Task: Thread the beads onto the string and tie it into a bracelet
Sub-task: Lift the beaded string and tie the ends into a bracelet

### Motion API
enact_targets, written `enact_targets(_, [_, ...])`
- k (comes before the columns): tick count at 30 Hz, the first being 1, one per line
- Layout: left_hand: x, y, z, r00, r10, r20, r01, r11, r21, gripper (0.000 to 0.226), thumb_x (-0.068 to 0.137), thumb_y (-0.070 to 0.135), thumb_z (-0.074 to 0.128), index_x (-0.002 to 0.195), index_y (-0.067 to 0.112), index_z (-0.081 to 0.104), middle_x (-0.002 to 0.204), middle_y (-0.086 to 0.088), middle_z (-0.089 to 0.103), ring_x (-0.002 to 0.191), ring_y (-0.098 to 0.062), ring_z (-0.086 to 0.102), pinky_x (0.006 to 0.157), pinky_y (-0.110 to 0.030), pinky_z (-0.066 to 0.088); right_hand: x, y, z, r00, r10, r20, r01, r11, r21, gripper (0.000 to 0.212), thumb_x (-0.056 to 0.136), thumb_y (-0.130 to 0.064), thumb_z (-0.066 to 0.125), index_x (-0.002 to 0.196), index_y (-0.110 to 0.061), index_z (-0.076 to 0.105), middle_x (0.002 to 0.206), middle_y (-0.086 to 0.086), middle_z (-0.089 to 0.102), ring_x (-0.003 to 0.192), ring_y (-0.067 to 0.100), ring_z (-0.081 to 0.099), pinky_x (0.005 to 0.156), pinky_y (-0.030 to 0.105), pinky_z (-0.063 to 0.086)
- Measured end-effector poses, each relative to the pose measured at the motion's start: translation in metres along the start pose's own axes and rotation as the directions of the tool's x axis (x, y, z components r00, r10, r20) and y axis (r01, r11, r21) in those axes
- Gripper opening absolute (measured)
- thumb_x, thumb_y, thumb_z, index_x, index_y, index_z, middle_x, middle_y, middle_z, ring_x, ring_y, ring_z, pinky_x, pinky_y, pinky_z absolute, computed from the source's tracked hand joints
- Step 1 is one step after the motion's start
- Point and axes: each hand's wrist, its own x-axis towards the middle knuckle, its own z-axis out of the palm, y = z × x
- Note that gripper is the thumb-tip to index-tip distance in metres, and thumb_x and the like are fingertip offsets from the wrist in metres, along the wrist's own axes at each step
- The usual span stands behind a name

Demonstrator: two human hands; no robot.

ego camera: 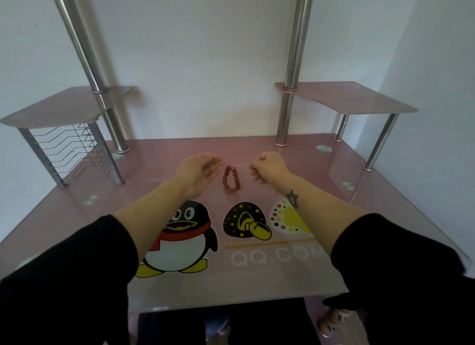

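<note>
Hands (268, 168), taut string (241, 165), knobbly bead loop (232, 189)

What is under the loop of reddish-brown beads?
The pink glass desk top shows beneath the loop of reddish-brown beads. The patch behind each bead is covered, and whether the loop touches the glass cannot be told.

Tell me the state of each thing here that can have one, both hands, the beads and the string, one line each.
left hand: fingers relaxed, beside the beads, holding nothing that shows.
right hand: fingers curled, pinches the string.
string: stretched from the beads to the right hand.
beads: threaded, bent into a loop; whether knotted is too small to tell.
</note>
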Motion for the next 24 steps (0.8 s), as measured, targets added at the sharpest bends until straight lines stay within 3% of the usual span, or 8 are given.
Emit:
enact_targets(2, [0.001,0.004,0.006,0.999,-0.050,-0.005,0.050,0.998,0.035,0.008,0.093,0.009,0.057,0.095,0.004,0.062,0.086,-0.010,0.068,0.079,-0.018,0.066,0.066,-0.024,0.057,-0.002,-0.003,0.001,0.997,-0.079,0.008,0.079,0.996,-0.048,0.014,0.088,-0.008,0.057,0.075,-0.007,0.062,0.068,0.008,0.065,0.052,0.014,0.060,0.049,0.024,0.050])
enact_targets(5, [0.003,0.008,0.013,0.996,-0.050,-0.070,0.070,0.945,0.320,0.008,0.091,0.013,0.062,0.093,0.006,0.067,0.079,-0.004,0.069,0.064,-0.010,0.058,0.047,-0.016,0.047,-0.006,-0.008,0.004,0.973,-0.229,0.015,0.229,0.962,-0.151,0.011,0.087,-0.013,0.062,0.078,-0.009,0.067,0.074,0.008,0.069,0.061,0.016,0.064,0.061,0.030,0.054])
enact_targets(8, [0.005,0.012,0.018,0.998,-0.024,-0.057,0.050,0.851,0.523,0.010,0.088,0.015,0.065,0.095,0.008,0.069,0.082,-0.001,0.072,0.059,-0.006,0.050,0.043,-0.014,0.039,-0.008,-0.016,0.006,0.934,-0.356,0.013,0.350,0.910,-0.223,0.008,0.084,-0.016,0.067,0.076,-0.014,0.068,0.078,0.001,0.070,0.067,0.013,0.063,0.069,0.030,0.053])
enact_targets(12, [0.003,0.018,0.023,0.998,-0.061,0.006,0.043,0.764,0.643,0.009,0.085,0.013,0.070,0.087,0.004,0.070,0.078,-0.006,0.072,0.057,-0.007,0.056,0.044,-0.015,0.044,-0.010,-0.024,0.008,0.898,-0.438,0.039,0.430,0.857,-0.284,0.009,0.082,-0.019,0.068,0.073,-0.020,0.068,0.077,-0.008,0.066,0.072,0.006,0.058,0.068,0.025,0.046])
enact_targets(16, [-0.001,0.020,0.028,0.993,-0.091,0.080,0.008,0.708,0.706,0.013,0.084,0.012,0.070,0.088,-0.001,0.071,0.070,-0.008,0.070,0.057,-0.010,0.060,0.052,-0.017,0.050,-0.011,-0.027,0.011,0.885,-0.465,0.011,0.440,0.831,-0.339,0.019,0.081,-0.020,0.067,0.064,-0.028,0.064,0.077,-0.018,0.059,0.080,0.003,0.054,0.072,0.026,0.041])
enact_targets(21, [-0.003,0.019,0.031,0.988,-0.099,0.119,-0.009,0.736,0.677,0.009,0.083,0.008,0.070,0.085,-0.001,0.071,0.073,-0.009,0.073,0.059,-0.010,0.066,0.055,-0.016,0.052,-0.009,-0.024,0.010,0.905,-0.424,0.044,0.419,0.866,-0.272,0.010,0.083,-0.017,0.068,0.073,-0.016,0.072,0.069,-0.010,0.068,0.055,0.004,0.064,0.067,0.026,0.052])
enact_targets(24, [-0.002,0.019,0.028,0.992,-0.100,0.075,0.029,0.769,0.638,0.010,0.083,0.009,0.071,0.087,-0.001,0.071,0.071,-0.009,0.071,0.058,-0.011,0.064,0.054,-0.017,0.052,-0.009,-0.021,0.006,0.909,-0.410,0.066,0.414,0.879,-0.236,0.009,0.083,-0.020,0.072,0.076,-0.015,0.076,0.062,-0.012,0.067,0.054,0.006,0.065,0.064,0.022,0.054])
